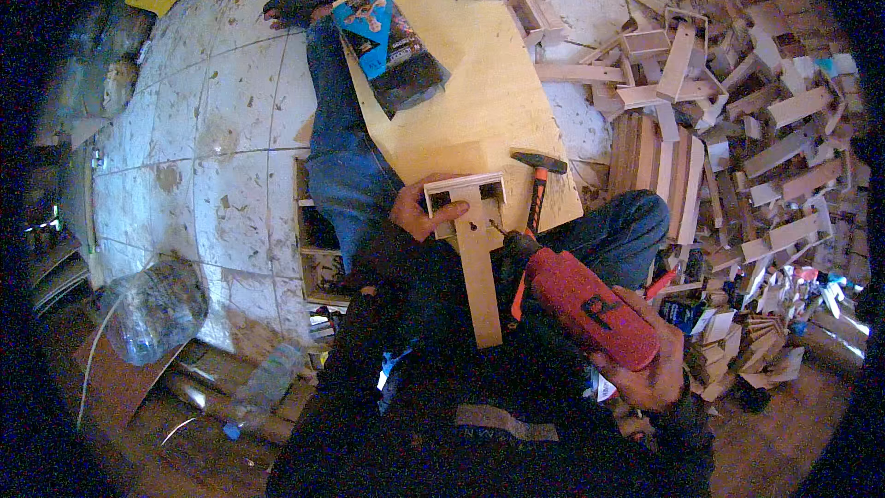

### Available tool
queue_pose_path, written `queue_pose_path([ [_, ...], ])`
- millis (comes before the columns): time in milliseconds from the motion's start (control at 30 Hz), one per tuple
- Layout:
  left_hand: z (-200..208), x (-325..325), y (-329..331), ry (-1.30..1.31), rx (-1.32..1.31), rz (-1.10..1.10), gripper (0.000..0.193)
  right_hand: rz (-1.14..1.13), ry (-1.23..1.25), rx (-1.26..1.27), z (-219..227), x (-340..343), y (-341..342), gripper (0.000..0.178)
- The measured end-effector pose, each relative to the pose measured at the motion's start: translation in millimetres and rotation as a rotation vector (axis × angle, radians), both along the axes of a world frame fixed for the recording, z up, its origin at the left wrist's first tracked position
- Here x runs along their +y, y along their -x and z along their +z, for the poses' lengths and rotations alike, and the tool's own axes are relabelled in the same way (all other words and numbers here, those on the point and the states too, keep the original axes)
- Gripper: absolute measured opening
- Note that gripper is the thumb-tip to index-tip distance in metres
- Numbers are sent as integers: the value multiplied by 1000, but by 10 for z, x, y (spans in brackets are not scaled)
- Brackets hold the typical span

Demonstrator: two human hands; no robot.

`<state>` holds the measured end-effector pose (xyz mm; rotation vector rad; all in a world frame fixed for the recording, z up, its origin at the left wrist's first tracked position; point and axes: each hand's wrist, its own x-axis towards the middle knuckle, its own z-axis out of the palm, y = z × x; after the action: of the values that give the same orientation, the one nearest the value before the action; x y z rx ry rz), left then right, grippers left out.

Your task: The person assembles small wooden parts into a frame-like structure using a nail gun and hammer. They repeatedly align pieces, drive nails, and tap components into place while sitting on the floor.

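Note:
My left hand (424, 209) is closed on a small wooden assembly (478, 277), a shallow frame with a long flat strip running toward me. Its thumb lies across the strip, near a dark hole. My right hand (656, 360) is wrapped round a red power drill (590, 306). The drill's thin bit points at the frame's right side; I cannot tell whether the tip touches the wood. Just right of the assembly, a hammer (535, 194) with a black and orange handle lies on a light plywood board (479, 92).
A dark and blue printed package (392, 51) stands on the board's far left. Wooden frames and strips (678, 65) are heaped at the right. A wooden crate (323, 267) sits beside my left leg. A large clear plastic bottle (159, 311) lies on the tiled floor (221, 120).

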<state>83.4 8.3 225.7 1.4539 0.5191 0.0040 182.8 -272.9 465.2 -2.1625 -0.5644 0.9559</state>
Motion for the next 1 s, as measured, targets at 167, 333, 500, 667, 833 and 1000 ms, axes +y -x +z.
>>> queue_pose_path([
  [167,-94,-7,-8,6,-4,6,37,72,93,24,134,76,-57,73],
  [333,-80,-21,7,123,-72,49,36,-115,-26,272,246,261,-26,75],
  [500,-54,-54,9,165,-55,79,35,207,155,91,463,573,-169,76],
  [667,-114,-57,-1,63,-146,79,35,829,305,-247,774,1086,-404,80],
  [833,-172,-70,18,125,-207,102,42,1148,418,-421,880,1595,-351,78],
  [1000,-154,6,90,276,-170,25,64,798,433,-261,818,1689,-156,74],
])
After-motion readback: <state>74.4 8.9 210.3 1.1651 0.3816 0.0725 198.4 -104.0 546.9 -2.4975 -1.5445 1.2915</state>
